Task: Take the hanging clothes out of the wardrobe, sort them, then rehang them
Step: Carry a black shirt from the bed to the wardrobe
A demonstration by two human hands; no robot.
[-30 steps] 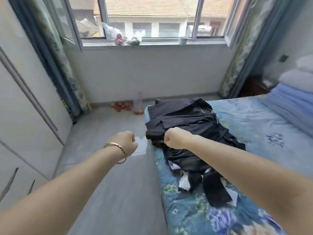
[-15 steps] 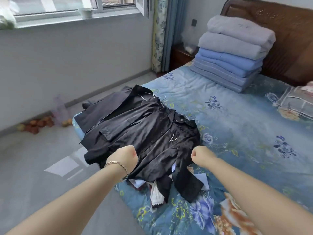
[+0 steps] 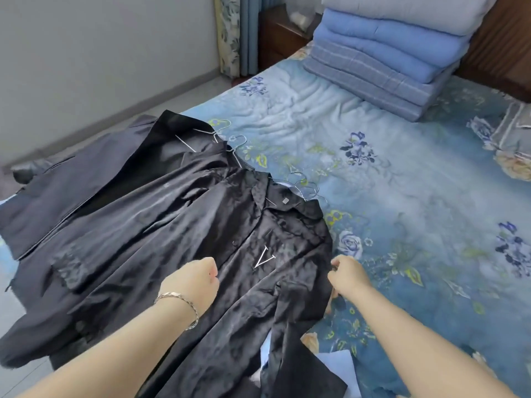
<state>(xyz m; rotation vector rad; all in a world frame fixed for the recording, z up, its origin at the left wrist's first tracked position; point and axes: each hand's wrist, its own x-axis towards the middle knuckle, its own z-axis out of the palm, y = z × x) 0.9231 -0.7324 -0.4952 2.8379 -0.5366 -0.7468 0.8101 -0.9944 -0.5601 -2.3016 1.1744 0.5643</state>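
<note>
- The pile of black shirts point(image 3: 161, 225) lies on the blue flowered bed sheet point(image 3: 402, 196), in the left half of the frame.
- The thin wire hangers point(image 3: 304, 188) poke out from the shirt collars, near the middle.
- The stack of folded blue and grey quilts point(image 3: 388, 53) sits on the bed at the upper right.
- The brown wooden nightstand point(image 3: 281, 33) stands left of the stack, at the top.
- The left hand point(image 3: 192, 280) rests on the top shirt, lower middle.
- The right hand point(image 3: 349, 275) is at that shirt's right edge.
</note>
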